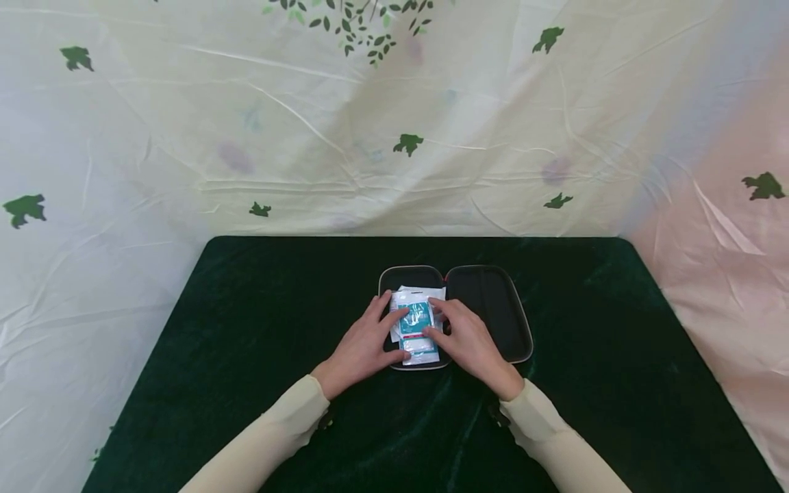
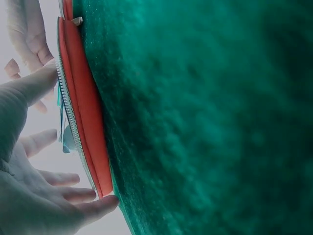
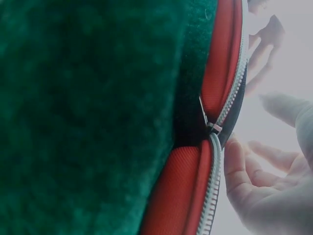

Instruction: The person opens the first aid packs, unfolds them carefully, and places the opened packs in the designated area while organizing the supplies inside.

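"Packet, glossy white and teal, rectangular (image 1: 417, 323): where does it lie?"

"On top of flat white sachets (image 1: 435, 292), in the left half of an oblong, black-lined zip case (image 1: 490, 315) that lies open."

"And the left hand (image 1: 362, 344)?"

"Relaxed, fingers spread, with index finger and thumb touching the packet along its left side. It grasps nothing."

"The right hand (image 1: 472, 342)?"

"Also unclenched. Its fingers bend loosely at the packet's right side, thumb apart from them in the wrist view."

"What shows of the case's outside?"

"Red fabric walls (image 2: 87, 107) edged by a silvery toothed zipper (image 3: 211, 186)."

"Underneath?"

"Dark green velvet cloth (image 1: 277, 301). Cream sleeves (image 1: 277, 428) cover both forearms."
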Motion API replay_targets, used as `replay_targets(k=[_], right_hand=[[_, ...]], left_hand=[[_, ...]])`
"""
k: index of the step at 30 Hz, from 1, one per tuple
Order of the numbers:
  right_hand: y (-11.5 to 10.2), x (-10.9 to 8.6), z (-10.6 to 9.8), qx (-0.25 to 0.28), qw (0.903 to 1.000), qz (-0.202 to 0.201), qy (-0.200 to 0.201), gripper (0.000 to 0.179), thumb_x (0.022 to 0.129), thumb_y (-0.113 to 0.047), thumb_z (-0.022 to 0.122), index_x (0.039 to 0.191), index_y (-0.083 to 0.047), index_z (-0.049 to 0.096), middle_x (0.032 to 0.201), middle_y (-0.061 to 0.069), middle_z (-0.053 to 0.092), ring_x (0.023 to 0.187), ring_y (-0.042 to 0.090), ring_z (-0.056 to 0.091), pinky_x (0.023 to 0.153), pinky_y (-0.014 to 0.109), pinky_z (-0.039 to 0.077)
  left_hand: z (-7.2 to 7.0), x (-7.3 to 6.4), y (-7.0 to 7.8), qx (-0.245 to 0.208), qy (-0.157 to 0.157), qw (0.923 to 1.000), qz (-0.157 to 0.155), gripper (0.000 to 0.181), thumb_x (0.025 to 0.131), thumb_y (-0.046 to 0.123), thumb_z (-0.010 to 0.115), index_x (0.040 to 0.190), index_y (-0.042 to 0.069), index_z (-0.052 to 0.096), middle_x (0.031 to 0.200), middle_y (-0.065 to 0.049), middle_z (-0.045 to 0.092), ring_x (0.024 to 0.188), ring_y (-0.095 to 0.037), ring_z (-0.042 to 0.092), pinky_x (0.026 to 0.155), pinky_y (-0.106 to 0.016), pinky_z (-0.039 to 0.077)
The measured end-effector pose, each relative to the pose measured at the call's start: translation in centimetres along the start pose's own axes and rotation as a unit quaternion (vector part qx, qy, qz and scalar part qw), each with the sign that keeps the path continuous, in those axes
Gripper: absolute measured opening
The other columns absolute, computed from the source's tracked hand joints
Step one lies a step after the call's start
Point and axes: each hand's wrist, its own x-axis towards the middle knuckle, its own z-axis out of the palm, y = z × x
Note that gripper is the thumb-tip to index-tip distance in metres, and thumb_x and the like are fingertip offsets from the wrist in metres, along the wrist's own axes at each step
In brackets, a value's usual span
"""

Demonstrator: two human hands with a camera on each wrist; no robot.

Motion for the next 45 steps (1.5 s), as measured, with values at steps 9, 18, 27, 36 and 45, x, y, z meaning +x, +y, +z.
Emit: replay_targets(k=[9, 18, 27, 36, 45], right_hand=[[0.0, 0.3, 0.3, 0.035, 0.9994, 0.001, 0.006, 0.053, 0.093, -0.012, 0.078, 0.142, -0.003, 0.057, 0.100, 0.002, 0.061, 0.084, 0.013, 0.058, 0.074, 0.030, 0.052], [0.1, 0.0, 0.0, 0.074, 0.9971, 0.016, 0.008, 0.054, 0.098, -0.008, 0.071, 0.148, -0.008, 0.051, 0.103, 0.005, 0.063, 0.086, 0.015, 0.062, 0.079, 0.034, 0.057], [1.0, -0.8, -1.0, 0.079, 0.9957, -0.009, 0.046, 0.047, 0.099, -0.007, 0.070, 0.144, -0.012, 0.057, 0.111, 0.008, 0.064, 0.085, 0.016, 0.062, 0.077, 0.035, 0.055], [2.0, -1.7, -2.3, 0.073, 0.9940, -0.005, 0.081, 0.037, 0.100, -0.007, 0.068, 0.137, -0.009, 0.065, 0.114, 0.009, 0.065, 0.088, 0.018, 0.062, 0.076, 0.032, 0.054], [3.6, -2.5, -4.0, 0.063, 0.9907, 0.023, 0.118, 0.036, 0.101, -0.007, 0.067, 0.137, -0.009, 0.065, 0.115, 0.012, 0.065, 0.086, 0.022, 0.063, 0.073, 0.030, 0.051]], left_hand=[[0.0, 0.1, 0.3, 0.010, 0.005, 0.9999, -0.011, 0.079, 0.090, 0.050, 0.079, 0.157, 0.024, 0.045, 0.172, -0.014, 0.015, 0.157, -0.040, 0.015, 0.118, -0.061, 0.032], [-0.2, -0.3, -0.5, -0.017, -0.002, 0.9998, -0.010, 0.088, 0.090, 0.057, 0.075, 0.163, 0.031, 0.033, 0.173, -0.012, 0.010, 0.157, -0.041, 0.012, 0.118, -0.063, 0.030], [-0.5, -0.5, -1.1, -0.030, -0.021, 0.9991, -0.019, 0.096, 0.088, 0.057, 0.077, 0.165, 0.031, 0.026, 0.174, -0.007, 0.005, 0.158, -0.041, 0.007, 0.119, -0.065, 0.026], [-0.4, -0.4, -1.0, -0.025, -0.030, 0.9986, -0.036, 0.109, 0.085, 0.059, 0.079, 0.167, 0.024, 0.017, 0.175, -0.008, 0.002, 0.158, -0.037, 0.009, 0.122, -0.058, 0.025], [-0.5, -0.6, -1.5, -0.020, -0.040, 0.9978, -0.050, 0.118, 0.083, 0.062, 0.080, 0.167, 0.014, 0.012, 0.174, -0.011, 0.002, 0.158, -0.031, 0.014, 0.122, -0.052, 0.028]])
